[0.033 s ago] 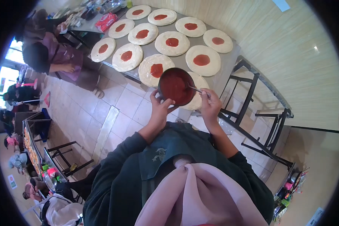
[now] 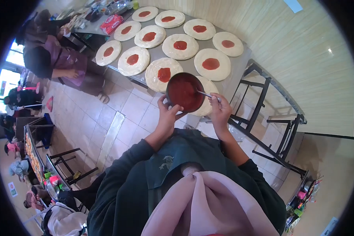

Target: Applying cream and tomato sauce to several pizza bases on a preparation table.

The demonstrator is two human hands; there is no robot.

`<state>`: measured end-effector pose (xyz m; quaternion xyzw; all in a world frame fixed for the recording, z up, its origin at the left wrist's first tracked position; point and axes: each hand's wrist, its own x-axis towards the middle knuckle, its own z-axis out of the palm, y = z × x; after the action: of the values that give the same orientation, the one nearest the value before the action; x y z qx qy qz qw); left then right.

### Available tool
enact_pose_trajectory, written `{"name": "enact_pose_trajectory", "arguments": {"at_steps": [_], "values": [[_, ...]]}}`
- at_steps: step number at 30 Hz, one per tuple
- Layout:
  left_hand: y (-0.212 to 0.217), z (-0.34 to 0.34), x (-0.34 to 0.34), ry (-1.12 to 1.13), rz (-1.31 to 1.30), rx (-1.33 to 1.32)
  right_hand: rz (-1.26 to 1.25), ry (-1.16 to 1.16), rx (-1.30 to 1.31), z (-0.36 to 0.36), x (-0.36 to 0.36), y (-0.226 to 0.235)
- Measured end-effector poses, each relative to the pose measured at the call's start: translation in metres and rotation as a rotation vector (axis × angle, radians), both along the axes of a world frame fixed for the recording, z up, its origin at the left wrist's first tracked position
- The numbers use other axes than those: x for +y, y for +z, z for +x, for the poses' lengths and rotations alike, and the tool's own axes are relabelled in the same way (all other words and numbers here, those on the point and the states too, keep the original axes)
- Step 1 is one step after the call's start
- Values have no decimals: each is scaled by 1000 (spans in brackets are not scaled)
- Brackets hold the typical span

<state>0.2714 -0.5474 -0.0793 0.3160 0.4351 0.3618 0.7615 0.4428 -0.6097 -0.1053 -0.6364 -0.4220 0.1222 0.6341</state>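
Note:
My left hand [image 2: 169, 114] grips a dark round bowl [image 2: 168, 89] by its near left side, the thumb near the rim. Red sauce [image 2: 183, 96] lies in the bowl, which is tilted so its inside shows. In my right hand [image 2: 221, 111] is the handle of a metal spoon [image 2: 203, 93]; its head is down in the sauce. Under the bowl, a flat round of pale dough [image 2: 202, 110] is mostly hidden, so I cannot see its middle. Just beyond the bowl, another dough round [image 2: 153, 76] carries a red patch of sauce.
Several more sauced dough rounds [image 2: 180, 47] cover the grey table [image 2: 236, 65]. A red and white packet [image 2: 111, 24] lies at its far left. Black metal frames [image 2: 259, 102] stand to my right beside the wall [image 2: 298, 51]. A person in a purple apron [image 2: 69, 59] stands at the left.

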Motion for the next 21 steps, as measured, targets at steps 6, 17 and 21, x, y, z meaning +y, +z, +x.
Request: {"name": "enact_pose_trajectory", "arguments": {"at_steps": [6, 17, 21], "values": [[-5, -1, -1, -3, -56, -55, -35, 24, 463, -3, -4, 3], [-6, 2, 1, -18, -136, -127, 58, -19, 769, 7, -8, -6], [-1, 4, 2, -15, -183, -170, 47, 10, 863, 12, -6, -4]]}}
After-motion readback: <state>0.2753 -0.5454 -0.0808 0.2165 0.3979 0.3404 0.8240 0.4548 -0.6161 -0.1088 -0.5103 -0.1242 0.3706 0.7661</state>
